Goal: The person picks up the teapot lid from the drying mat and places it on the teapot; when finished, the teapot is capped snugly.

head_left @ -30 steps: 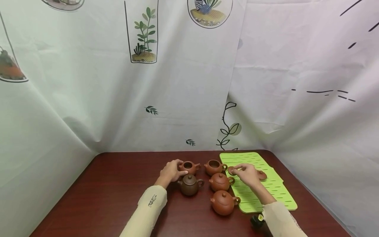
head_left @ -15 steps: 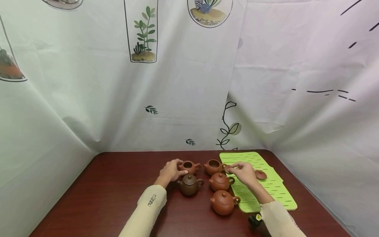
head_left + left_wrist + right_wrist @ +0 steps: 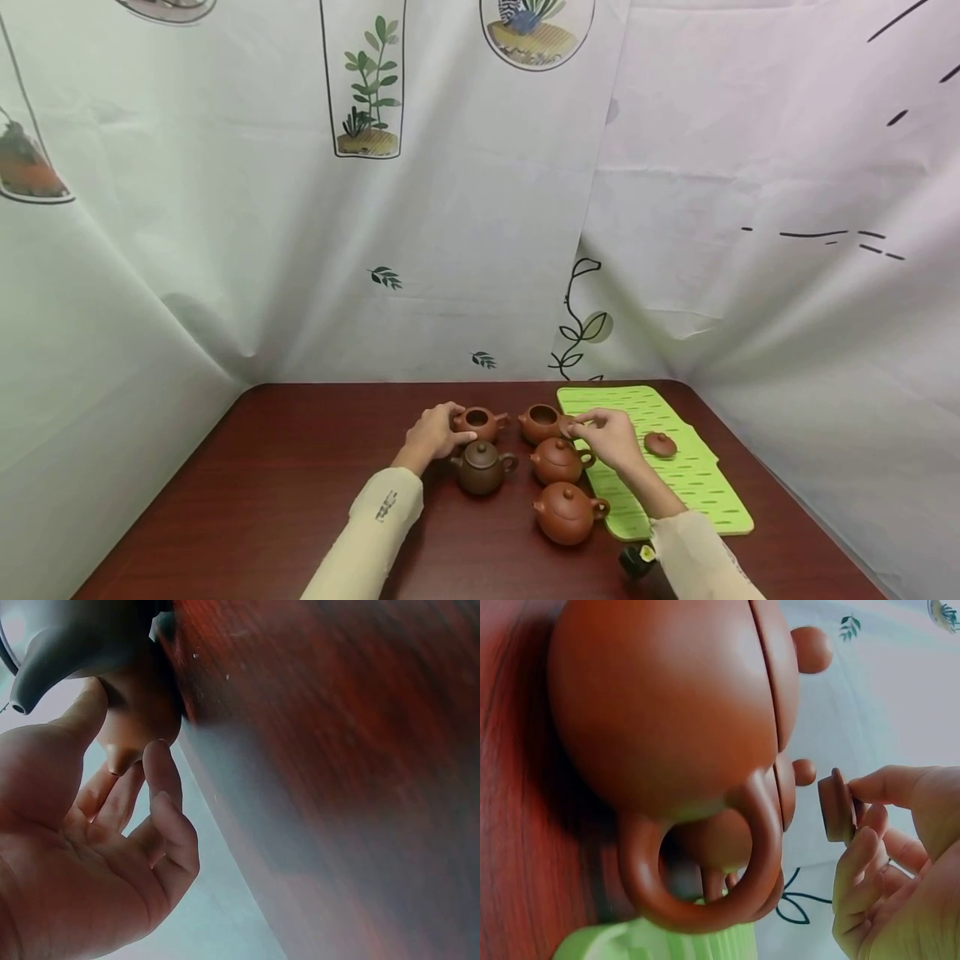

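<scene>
My left hand (image 3: pixel 432 434) holds a lidless reddish-brown teapot (image 3: pixel 487 426) at the spout side. In the left wrist view thumb and fingers curl about its body (image 3: pixel 142 709), the stubby spout between them. Just in front stands a dark brown lidded teapot (image 3: pixel 481 469). My right hand (image 3: pixel 611 437) pinches a small round teapot lid (image 3: pixel 838 806) by its knob, tilted on edge in the right wrist view. In the head view that lid overlaps the handle of a second lidless teapot (image 3: pixel 540 423), whose round mouth faces up.
Two lidded reddish teapots, a middle one (image 3: pixel 557 461) and a nearer one (image 3: pixel 567 513), line up before the second lidless pot. Another lid (image 3: pixel 660 445) lies on the green mat (image 3: pixel 697 492). A small dark object with a yellow flower shape (image 3: pixel 637 560) is beside my right sleeve.
My right hand has carried the lid leftward from over the mat to the lidless teapot's handle, uncovering the other lid. The left hand has kept its place.
</scene>
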A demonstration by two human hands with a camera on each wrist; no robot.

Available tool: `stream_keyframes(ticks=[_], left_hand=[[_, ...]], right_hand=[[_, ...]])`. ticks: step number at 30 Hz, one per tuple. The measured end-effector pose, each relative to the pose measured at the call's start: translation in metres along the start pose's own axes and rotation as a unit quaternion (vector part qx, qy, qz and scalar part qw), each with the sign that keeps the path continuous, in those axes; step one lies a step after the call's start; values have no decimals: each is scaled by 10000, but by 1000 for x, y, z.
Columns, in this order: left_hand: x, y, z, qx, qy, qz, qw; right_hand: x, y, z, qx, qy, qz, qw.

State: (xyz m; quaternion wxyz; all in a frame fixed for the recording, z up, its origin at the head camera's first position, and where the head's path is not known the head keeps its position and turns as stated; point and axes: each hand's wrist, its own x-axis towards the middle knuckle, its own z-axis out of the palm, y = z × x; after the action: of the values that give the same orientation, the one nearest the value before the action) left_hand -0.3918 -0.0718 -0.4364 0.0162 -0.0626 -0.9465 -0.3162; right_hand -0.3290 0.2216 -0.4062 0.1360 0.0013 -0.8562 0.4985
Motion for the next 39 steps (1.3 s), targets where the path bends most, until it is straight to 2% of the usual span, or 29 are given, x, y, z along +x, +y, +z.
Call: stream_keyframes(ticks=[4,7,20,27,39], left_hand=[[-1,1,0,-5,3,-25,10000],[-1,2,-1,-10,1,-49,10000],[-3,3,-2,-22,8,-16,10000],[-2,2,-1,-59,27,-72,10000],[-1,0,-1,-39,38,-81,10000]], right_hand=[[-1,-4,4,461,-126,201,9987],[-1,-7,7,610,-157,283,9976],[-2,-14,19,331,-55,13,9994],[0,-19,25,439,-98,-251,9987],[-3,-28,36,388,-104,-367,9985]])
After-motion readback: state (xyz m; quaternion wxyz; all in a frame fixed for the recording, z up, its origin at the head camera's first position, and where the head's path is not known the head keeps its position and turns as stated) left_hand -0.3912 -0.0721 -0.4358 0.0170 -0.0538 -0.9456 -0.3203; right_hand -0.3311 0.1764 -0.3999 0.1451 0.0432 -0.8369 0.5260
